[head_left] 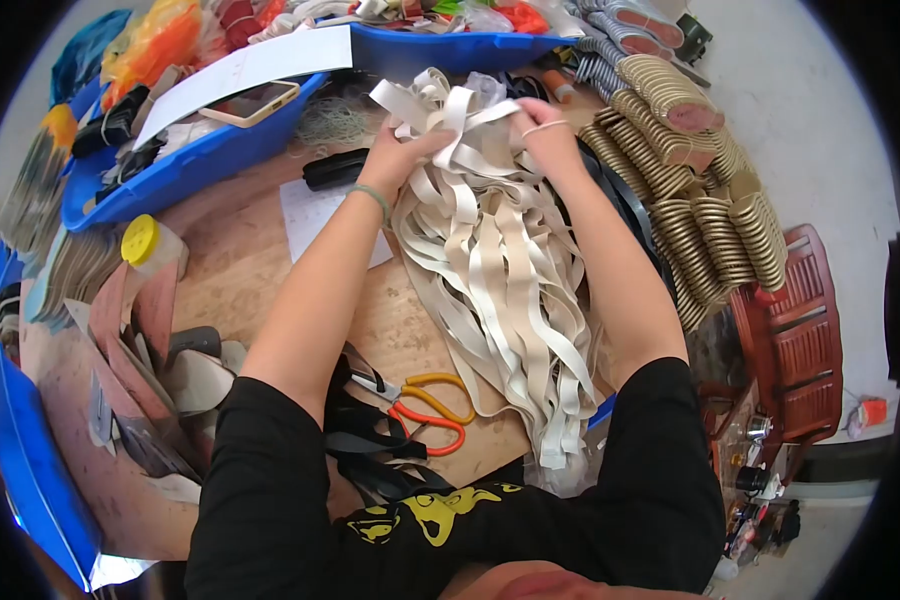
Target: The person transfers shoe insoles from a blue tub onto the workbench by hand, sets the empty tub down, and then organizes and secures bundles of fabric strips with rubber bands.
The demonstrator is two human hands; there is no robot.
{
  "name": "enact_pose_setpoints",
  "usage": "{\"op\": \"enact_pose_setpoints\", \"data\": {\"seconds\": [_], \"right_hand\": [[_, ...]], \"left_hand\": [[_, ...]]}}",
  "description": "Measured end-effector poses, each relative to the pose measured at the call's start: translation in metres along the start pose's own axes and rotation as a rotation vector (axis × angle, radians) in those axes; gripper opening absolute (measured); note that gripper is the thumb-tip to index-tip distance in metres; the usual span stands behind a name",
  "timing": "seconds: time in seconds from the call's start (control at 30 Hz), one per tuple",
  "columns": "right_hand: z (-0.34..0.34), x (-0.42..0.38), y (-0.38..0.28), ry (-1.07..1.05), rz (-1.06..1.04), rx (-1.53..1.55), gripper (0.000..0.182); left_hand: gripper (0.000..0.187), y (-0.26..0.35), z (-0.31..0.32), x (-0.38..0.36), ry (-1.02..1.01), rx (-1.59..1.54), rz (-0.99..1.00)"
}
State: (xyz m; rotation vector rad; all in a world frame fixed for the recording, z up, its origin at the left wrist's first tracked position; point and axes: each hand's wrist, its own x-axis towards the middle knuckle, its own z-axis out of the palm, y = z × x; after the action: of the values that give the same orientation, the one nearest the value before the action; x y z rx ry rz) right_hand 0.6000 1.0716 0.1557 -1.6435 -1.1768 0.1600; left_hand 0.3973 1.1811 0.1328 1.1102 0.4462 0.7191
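Nearest the camera, a black shirt with a yellow print fills the bottom of the frame, both sleeves reaching up-frame. Just above it, orange-handled scissors lie on the desk.

The bundle of cream straps runs lengthwise from the lower centre up to the top centre, where both hands meet it. The left hand has its fingers clenched around several looped ends; the right hand grips the same end from the other side. Neither hand is clearly nearer.

At upper left, a blue tray holds a phone, a white sheet and dark scraps. Stacked shoe soles line the right.
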Motion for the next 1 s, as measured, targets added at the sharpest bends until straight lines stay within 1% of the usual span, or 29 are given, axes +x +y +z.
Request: {"op": "enact_pose_setpoints", "data": {"seconds": [0.07, 0.1, 0.13, 0.2, 0.23, 0.27, 0.3, 0.33, 0.37, 0.4, 0.47, 0.53, 0.57, 0.6, 0.67, 0.77, 0.83, 0.93, 1.0], "right_hand": [[-0.010, 0.013, -0.020, 0.032, -0.098, -0.100, 0.022], [-0.014, 0.016, -0.032, 0.010, -0.043, -0.070, 0.025], [-0.019, 0.018, -0.044, -0.081, 0.021, -0.055, 0.025], [-0.025, 0.018, -0.061, -0.265, 0.148, -0.026, 0.025], [-0.025, 0.011, -0.065, -0.469, 0.194, -0.014, 0.032], [-0.020, -0.001, -0.072, -0.636, 0.156, -0.098, 0.047], [-0.014, -0.020, -0.076, -0.632, 0.091, -0.067, 0.054], [-0.007, -0.037, -0.075, -0.627, 0.026, -0.036, 0.062], [-0.001, -0.044, -0.070, -0.550, -0.264, -0.213, 0.070], [0.003, -0.052, -0.066, -0.426, -0.355, -0.279, 0.060], [0.004, -0.059, -0.062, -0.263, -0.343, -0.243, 0.042], [-0.003, -0.064, -0.065, -0.257, -0.098, 0.057, 0.034], [-0.007, -0.067, -0.067, -0.253, 0.026, 0.207, 0.031], [-0.008, -0.066, -0.054, -0.243, 0.126, 0.437, 0.033], [-0.011, -0.068, -0.046, -0.190, 0.372, 0.735, 0.028], [-0.011, -0.077, -0.047, -0.106, 0.467, 0.860, 0.032], [-0.009, -0.075, -0.040, -0.095, 0.439, 0.894, 0.032], [-0.009, -0.075, -0.034, -0.105, 0.435, 0.911, 0.033], [-0.011, -0.076, -0.034, -0.130, 0.464, 0.900, 0.032]], "left_hand": [[0.065, 0.009, 0.005, -0.008, -0.001, -0.013, 0.015], [0.063, 0.009, 0.005, -0.010, 0.003, -0.001, 0.033], [0.061, 0.009, 0.005, -0.011, 0.007, 0.011, 0.051], [0.050, 0.004, -0.001, -0.007, -0.069, 0.042, 0.103], [0.047, 0.005, 0.001, -0.010, -0.095, 0.027, 0.135], [0.043, 0.005, 0.002, -0.013, -0.120, 0.011, 0.165], [0.042, -0.003, 0.001, -0.012, -0.115, -0.030, 0.112], [0.044, -0.002, -0.002, -0.014, -0.204, -0.050, 0.055], [0.045, -0.001, -0.008, -0.016, -0.293, -0.069, -0.002], [0.047, 0.001, -0.012, -0.018, -0.383, -0.089, -0.059], [0.054, 0.005, -0.013, -0.022, -0.439, -0.028, -0.024], [0.060, 0.011, -0.015, -0.029, -0.491, 0.035, 0.007], [0.062, 0.019, -0.017, -0.035, -0.498, 0.052, -0.069], [0.062, 0.020, -0.016, -0.037, -0.460, 0.036, -0.067], [0.062, 0.021, -0.013, -0.039, -0.385, 0.003, -0.060], [0.058, 0.021, -0.007, -0.039, -0.332, -0.023, -0.042], [0.054, 0.019, -0.002, -0.037, -0.294, -0.040, -0.048], [0.054, 0.017, 0.000, -0.035, -0.264, -0.036, -0.037], [0.059, 0.017, 0.001, -0.033, -0.315, 0.075, -0.010]]}}
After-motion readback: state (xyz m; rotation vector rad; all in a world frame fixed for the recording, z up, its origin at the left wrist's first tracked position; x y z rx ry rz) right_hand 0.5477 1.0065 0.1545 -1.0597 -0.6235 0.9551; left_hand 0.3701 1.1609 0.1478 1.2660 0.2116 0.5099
